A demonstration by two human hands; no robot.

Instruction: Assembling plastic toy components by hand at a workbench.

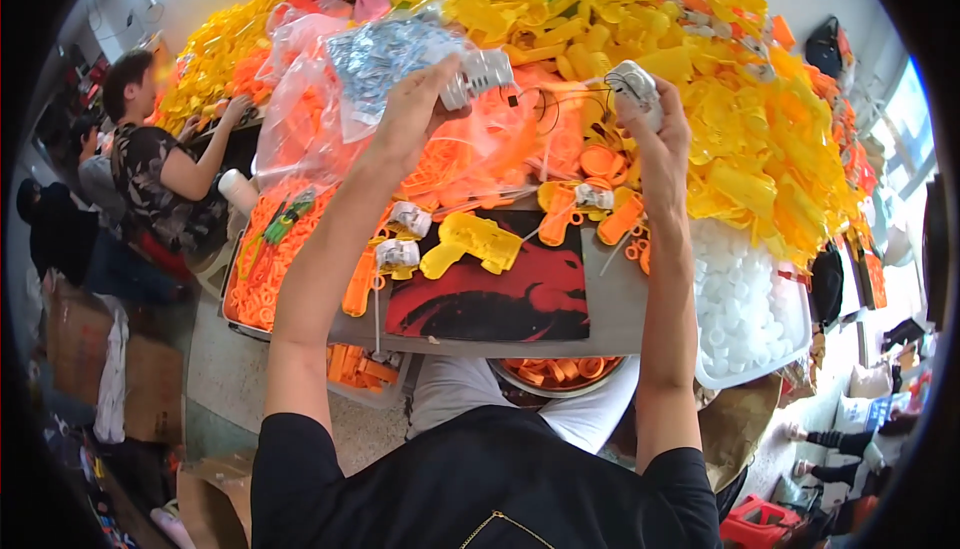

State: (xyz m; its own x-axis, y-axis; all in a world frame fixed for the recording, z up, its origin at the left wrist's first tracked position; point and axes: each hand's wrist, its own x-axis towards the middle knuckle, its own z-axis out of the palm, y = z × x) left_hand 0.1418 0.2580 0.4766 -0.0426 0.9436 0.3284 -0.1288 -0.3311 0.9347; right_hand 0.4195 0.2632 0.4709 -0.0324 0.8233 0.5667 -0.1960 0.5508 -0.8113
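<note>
Both my arms reach out over the bench. My left hand (420,104) grips a grey-white plastic housing (487,73) with dark slots. In my right hand (660,134) is a white motor unit (632,87), with thin dark wires trailing from it toward the left. Below them, a yellow toy-gun shell half (470,246) lies at the upper part of a black and red mat (450,314). Yellow and orange gun pieces with white units (398,253) rest left of the shell, and similar ones (594,197) sit to the right.
Yellow parts (725,119) are heaped at the back and right. An orange-ring tray (236,314) with green-handled cutters (285,221) stands left. A tub (708,381) of white caps is at right. A clear bag (300,134) lies behind. At far left sits another person (160,164).
</note>
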